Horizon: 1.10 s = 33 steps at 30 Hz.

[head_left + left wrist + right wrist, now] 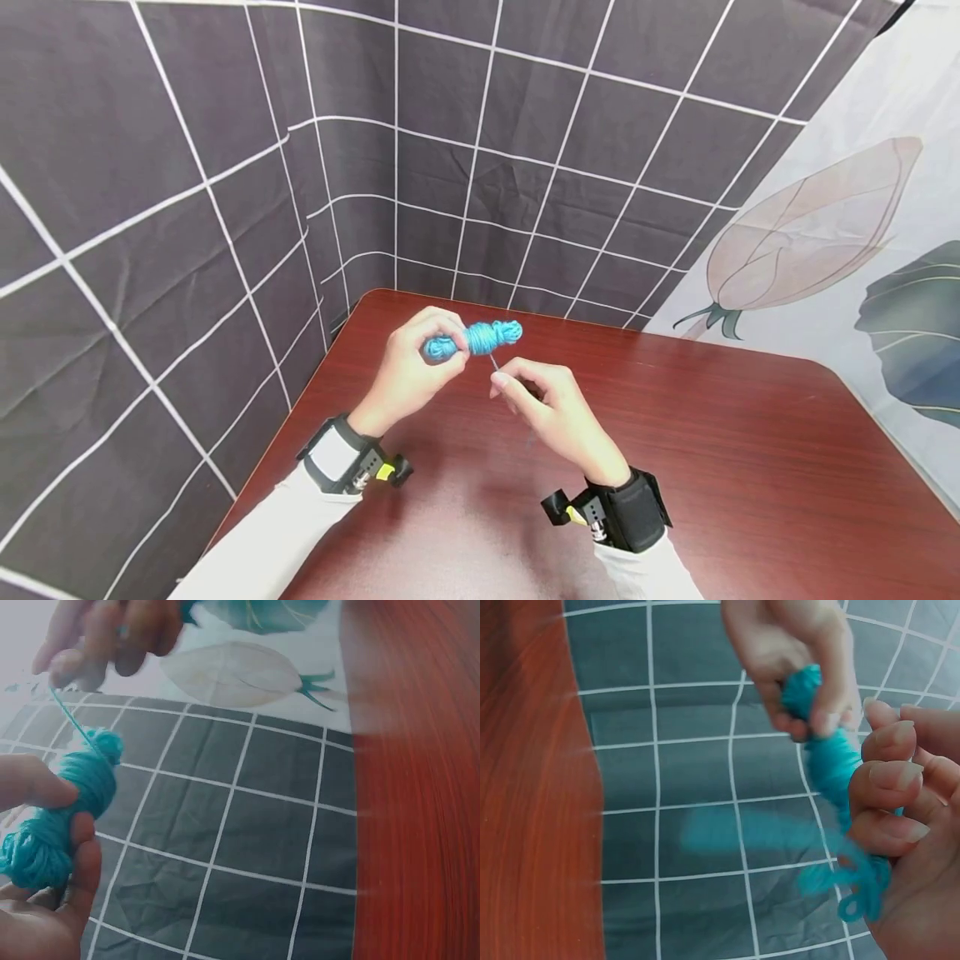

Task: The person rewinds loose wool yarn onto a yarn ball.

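Note:
A bundle of blue yarn (483, 337), wound thick round its middle with looped ends, is held up over the table. My left hand (420, 358) grips it near its left end, thumb on one side and fingers on the other, as the left wrist view also shows. From the wound middle a single strand (71, 718) runs taut to my right hand (551, 404), which pinches it between thumb and fingertips. In the right wrist view, a loose tail of yarn (862, 889) hangs below the right hand's curled fingers, partly blurred.
The reddish-brown wooden table (720, 450) lies beneath both hands. A dark grey cloth with white grid lines (517, 192) rises behind it and on the left. To the right hangs a white cloth printed with a flower bud (802, 233) and a leaf.

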Tool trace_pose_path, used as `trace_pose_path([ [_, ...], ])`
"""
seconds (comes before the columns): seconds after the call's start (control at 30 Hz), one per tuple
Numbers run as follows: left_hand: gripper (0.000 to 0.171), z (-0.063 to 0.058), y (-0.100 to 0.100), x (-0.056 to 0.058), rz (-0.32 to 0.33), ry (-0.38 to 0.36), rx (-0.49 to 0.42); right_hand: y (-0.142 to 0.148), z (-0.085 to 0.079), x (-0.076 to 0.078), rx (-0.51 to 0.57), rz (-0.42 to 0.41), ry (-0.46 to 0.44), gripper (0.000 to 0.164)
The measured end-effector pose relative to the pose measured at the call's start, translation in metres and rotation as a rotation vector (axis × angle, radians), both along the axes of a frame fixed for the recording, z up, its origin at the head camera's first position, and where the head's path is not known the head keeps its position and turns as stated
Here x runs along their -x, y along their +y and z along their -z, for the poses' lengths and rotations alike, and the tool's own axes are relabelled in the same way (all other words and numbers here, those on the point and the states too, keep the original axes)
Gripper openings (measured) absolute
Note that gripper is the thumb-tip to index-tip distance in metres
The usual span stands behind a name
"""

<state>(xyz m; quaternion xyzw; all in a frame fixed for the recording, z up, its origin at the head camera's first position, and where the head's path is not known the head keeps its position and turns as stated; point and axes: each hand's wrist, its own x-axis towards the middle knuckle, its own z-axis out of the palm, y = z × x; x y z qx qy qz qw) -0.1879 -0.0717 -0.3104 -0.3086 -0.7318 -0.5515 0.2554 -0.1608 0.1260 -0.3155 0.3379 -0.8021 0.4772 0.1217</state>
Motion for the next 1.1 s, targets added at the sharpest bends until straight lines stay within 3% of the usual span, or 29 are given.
trace_pose_path([
  [0.1,0.015,0.013,-0.002,0.008,0.031,-0.002,0.103,0.003,-0.005,-0.001,0.019,0.024,0.006,0.013],
  [0.17,0.016,0.020,-0.002,0.011,0.113,0.001,0.187,0.005,-0.009,0.000,0.029,0.043,0.034,0.011],
  [0.27,0.016,0.012,-0.002,0.000,0.311,-0.001,0.274,0.009,-0.013,0.001,0.039,0.059,0.065,0.007],
  [0.37,0.015,0.000,-0.002,-0.011,0.507,0.000,0.292,0.010,-0.013,0.004,0.033,0.071,0.095,0.006],
  [0.43,0.016,-0.007,-0.003,-0.016,0.583,-0.009,0.277,0.011,-0.012,0.006,0.024,0.076,0.102,0.006],
  [0.5,0.017,-0.010,-0.004,-0.016,0.618,-0.013,0.238,0.009,-0.015,0.003,0.019,0.073,0.088,0.007],
  [0.57,0.018,-0.013,-0.004,-0.016,0.604,-0.015,0.178,0.006,-0.016,0.000,0.022,0.058,0.060,0.005],
  [0.63,0.017,-0.015,-0.004,-0.015,0.546,-0.013,0.101,0.003,-0.018,-0.005,0.019,0.049,0.028,0.009],
  [0.77,0.014,-0.015,-0.002,-0.011,0.328,-0.020,-0.059,-0.003,-0.012,-0.007,0.001,0.007,0.008,0.013],
  [0.87,0.013,-0.009,-0.001,-0.004,0.181,-0.026,-0.117,-0.004,-0.002,-0.003,-0.038,-0.018,0.008,0.016],
  [0.97,0.013,0.003,-0.002,0.006,0.083,-0.016,-0.089,-0.004,0.006,0.001,-0.067,-0.024,-0.003,0.017],
  [1.1,0.013,0.016,-0.002,0.013,0.003,0.002,0.039,-0.003,0.006,0.001,-0.058,-0.014,0.013,0.017],
])
